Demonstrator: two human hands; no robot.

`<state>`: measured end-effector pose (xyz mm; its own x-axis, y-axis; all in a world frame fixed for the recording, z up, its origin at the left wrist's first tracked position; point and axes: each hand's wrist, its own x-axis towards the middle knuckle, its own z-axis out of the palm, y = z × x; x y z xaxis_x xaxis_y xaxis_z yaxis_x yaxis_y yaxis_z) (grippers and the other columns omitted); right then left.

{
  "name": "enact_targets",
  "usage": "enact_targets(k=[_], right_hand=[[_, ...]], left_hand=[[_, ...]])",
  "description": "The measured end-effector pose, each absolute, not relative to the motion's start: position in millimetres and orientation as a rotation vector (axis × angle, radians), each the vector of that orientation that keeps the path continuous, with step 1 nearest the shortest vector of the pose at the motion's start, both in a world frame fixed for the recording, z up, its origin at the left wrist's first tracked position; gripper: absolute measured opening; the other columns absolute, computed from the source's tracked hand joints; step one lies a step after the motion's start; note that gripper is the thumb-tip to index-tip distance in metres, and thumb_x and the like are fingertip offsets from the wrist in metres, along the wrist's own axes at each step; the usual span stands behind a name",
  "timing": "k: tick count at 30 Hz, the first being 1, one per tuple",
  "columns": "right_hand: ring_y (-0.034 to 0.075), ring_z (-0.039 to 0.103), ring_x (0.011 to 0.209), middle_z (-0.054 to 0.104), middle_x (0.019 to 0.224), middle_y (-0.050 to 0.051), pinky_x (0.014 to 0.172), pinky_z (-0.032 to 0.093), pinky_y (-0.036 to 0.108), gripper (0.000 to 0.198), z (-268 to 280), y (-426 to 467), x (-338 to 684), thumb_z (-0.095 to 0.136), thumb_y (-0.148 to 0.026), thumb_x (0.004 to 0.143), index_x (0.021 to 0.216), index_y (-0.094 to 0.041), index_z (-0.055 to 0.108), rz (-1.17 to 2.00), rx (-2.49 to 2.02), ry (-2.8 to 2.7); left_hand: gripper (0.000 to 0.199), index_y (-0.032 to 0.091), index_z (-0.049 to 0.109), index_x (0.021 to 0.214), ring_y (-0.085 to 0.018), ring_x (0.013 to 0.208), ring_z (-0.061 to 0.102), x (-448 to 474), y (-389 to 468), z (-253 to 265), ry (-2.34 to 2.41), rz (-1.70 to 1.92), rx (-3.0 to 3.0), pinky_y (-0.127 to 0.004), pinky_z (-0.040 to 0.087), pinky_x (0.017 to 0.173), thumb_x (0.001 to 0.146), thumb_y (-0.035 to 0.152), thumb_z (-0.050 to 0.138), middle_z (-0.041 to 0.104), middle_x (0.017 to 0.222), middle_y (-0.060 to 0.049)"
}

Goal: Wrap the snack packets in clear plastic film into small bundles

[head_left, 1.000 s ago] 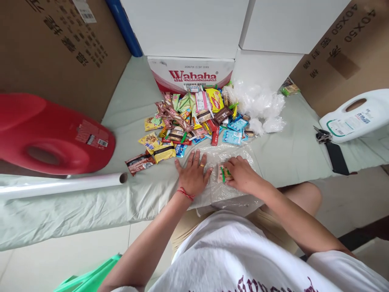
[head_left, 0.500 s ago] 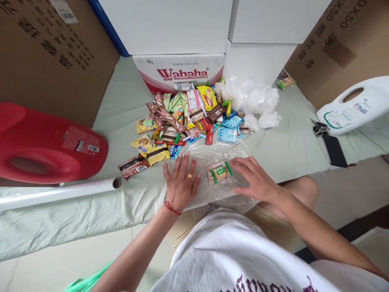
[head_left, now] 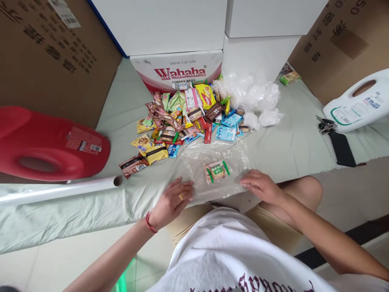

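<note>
A clear plastic sheet (head_left: 200,192) lies spread on the green cloth in front of me. On its middle rests a small wrapped snack (head_left: 216,171) with green stripes at both ends. My left hand (head_left: 173,199) lies at the sheet's left edge, fingers stretched out and fairly flat. At the right edge, my right hand (head_left: 261,185) touches the sheet with extended fingers held close together; its thumb is partly hidden. Neither hand touches the snack. Beyond the sheet is a heap of packaged snacks (head_left: 170,117), with crumpled clear plastic wraps (head_left: 252,101) beside it.
A red jug (head_left: 54,146) and a white film roll (head_left: 60,190) lie at left. A white detergent bottle (head_left: 361,101), keys (head_left: 325,125) and a black flat case (head_left: 342,149) are at right. White boxes (head_left: 176,24) stand behind, cardboard boxes (head_left: 60,52) at the sides.
My left hand has drawn back toward me from the sheet's upper left to its left edge. My right hand has shifted down and right, its fingers closer together. The sheet looks flatter.
</note>
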<state>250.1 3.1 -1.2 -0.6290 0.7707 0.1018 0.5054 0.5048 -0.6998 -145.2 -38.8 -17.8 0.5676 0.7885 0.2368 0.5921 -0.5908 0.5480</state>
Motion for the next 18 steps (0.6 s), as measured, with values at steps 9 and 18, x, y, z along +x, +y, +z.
enact_targets(k=[9,18], right_hand=[[0.017,0.059,0.072,0.070,0.079,0.002,0.066,0.039,0.026,0.025,10.8,88.0,214.3,0.057,-0.038,0.094,0.092,-0.018,0.072,0.987,-1.725,-2.112],[0.030,0.060,0.109,0.068,0.122,0.015,0.087,0.044,0.035,0.041,35.0,95.8,198.6,0.054,-0.013,0.089,0.128,-0.015,0.064,0.470,-1.861,-2.523]], left_hand=[[0.029,0.020,0.066,0.085,-0.022,0.078,0.063,-141.3,43.7,-4.9,1.976,0.562,1.597,-0.037,0.055,0.079,0.080,0.048,0.062,0.067,0.081,-0.004],[0.027,0.022,0.068,0.113,-0.028,0.117,0.066,-91.8,-19.7,13.0,1.726,1.248,2.370,-0.046,0.051,0.103,0.091,0.018,0.052,0.072,0.109,-0.012]])
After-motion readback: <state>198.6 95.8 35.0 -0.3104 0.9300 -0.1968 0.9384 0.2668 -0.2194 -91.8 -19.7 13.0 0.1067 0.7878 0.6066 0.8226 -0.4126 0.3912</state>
